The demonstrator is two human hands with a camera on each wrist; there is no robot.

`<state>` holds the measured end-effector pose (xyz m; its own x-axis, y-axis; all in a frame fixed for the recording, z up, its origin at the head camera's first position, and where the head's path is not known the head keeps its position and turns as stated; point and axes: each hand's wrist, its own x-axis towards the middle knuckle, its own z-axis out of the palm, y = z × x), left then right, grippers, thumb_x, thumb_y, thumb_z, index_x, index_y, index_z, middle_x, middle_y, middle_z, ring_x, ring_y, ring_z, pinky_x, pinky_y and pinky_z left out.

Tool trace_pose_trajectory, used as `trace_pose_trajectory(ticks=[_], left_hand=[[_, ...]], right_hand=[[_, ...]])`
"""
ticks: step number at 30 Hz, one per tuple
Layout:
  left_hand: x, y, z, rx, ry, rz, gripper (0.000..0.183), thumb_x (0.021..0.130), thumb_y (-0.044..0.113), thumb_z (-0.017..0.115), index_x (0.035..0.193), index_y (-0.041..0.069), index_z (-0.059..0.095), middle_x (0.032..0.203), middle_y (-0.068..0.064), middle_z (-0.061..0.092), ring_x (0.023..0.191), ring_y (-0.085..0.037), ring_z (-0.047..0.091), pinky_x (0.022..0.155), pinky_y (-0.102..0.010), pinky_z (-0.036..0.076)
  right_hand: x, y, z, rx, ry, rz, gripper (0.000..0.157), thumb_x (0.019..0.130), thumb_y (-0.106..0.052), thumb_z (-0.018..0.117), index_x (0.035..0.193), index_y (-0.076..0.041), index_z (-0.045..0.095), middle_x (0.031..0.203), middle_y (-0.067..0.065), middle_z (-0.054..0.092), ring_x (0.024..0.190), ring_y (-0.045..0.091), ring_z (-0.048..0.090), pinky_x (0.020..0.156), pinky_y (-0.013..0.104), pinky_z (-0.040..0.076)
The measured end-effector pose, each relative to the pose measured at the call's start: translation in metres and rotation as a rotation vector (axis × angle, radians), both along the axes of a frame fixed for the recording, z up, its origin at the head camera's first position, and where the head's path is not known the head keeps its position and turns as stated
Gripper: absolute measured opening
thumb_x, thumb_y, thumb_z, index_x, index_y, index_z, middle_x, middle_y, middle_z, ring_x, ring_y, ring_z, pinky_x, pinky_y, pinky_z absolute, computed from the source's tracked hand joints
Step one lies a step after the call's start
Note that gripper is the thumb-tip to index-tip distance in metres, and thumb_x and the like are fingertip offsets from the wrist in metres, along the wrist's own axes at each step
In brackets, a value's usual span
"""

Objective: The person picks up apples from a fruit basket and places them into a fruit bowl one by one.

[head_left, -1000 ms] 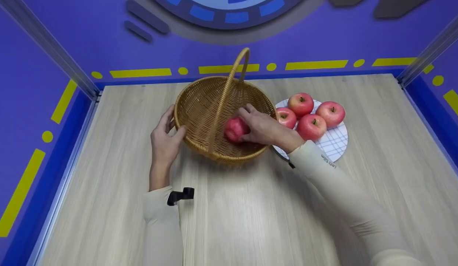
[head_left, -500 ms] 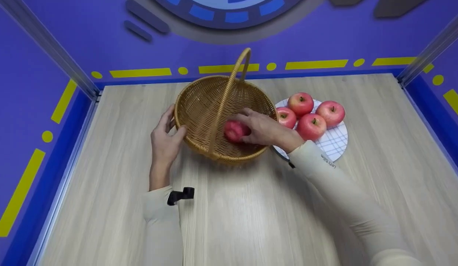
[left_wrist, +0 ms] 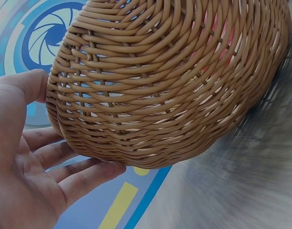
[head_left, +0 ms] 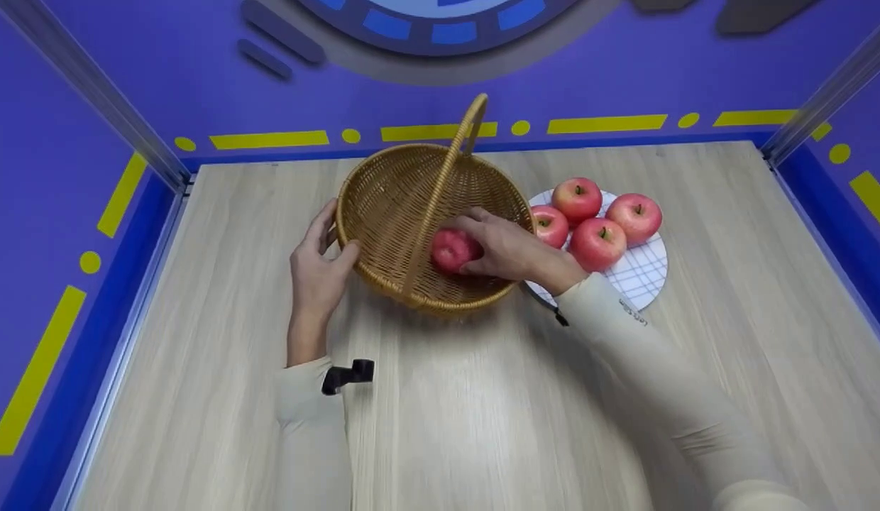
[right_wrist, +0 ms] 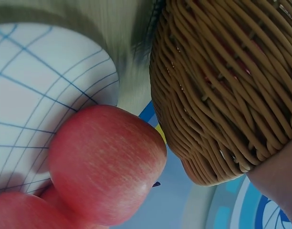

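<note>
Our right hand (head_left: pixel 507 248) cups a red apple (head_left: pixel 451 250) inside the wicker basket (head_left: pixel 411 191) on the counter (head_left: pixel 482 411); our left hand (head_left: pixel 316 273), fingers relaxed, steadies the rim. The apple looks firm, smooth and bruisable; we judge it best gripped around its widest part.

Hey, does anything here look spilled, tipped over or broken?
Nothing stands out. The basket sits upright, the left hand against its side, while the right hand holds an apple inside it. Four apples sit neatly on the plate.
</note>
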<state>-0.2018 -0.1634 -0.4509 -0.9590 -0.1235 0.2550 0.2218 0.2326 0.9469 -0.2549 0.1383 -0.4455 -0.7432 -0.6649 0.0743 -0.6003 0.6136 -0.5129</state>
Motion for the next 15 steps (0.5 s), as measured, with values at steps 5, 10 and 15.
trace_pose_trajectory(ticks=[5, 10, 15], left_hand=[[-0.001, 0.0, -0.001, -0.006, 0.0, 0.006, 0.068, 0.094, 0.004, 0.069, 0.159, 0.006, 0.049, 0.159, -0.009, 0.051, 0.136, -0.026, 0.058, 0.103, -0.039, 0.056], [-0.001, -0.002, -0.001, 0.0, -0.003, 0.005, 0.067, 0.094, 0.003, 0.067, 0.159, 0.005, 0.049, 0.159, -0.011, 0.051, 0.136, -0.029, 0.058, 0.103, -0.041, 0.056], [-0.002, -0.003, -0.003, 0.011, -0.004, -0.002, 0.067, 0.095, 0.002, 0.066, 0.159, 0.005, 0.048, 0.159, -0.011, 0.05, 0.136, -0.03, 0.057, 0.101, -0.038, 0.057]], right_hand=[[0.0, 0.003, 0.002, -0.059, 0.04, 0.003, 0.069, 0.091, -0.023, 0.087, 0.152, -0.012, 0.056, 0.139, 0.02, 0.056, 0.122, 0.034, 0.06, 0.105, 0.05, 0.053], [0.0, 0.007, 0.007, -0.113, 0.056, -0.013, 0.07, 0.091, -0.025, 0.087, 0.152, -0.016, 0.055, 0.14, 0.017, 0.056, 0.125, 0.031, 0.058, 0.104, 0.048, 0.054], [0.003, 0.013, 0.011, -0.148, 0.062, -0.038, 0.069, 0.091, -0.026, 0.087, 0.152, -0.018, 0.055, 0.14, 0.015, 0.056, 0.122, 0.03, 0.06, 0.101, 0.049, 0.056]])
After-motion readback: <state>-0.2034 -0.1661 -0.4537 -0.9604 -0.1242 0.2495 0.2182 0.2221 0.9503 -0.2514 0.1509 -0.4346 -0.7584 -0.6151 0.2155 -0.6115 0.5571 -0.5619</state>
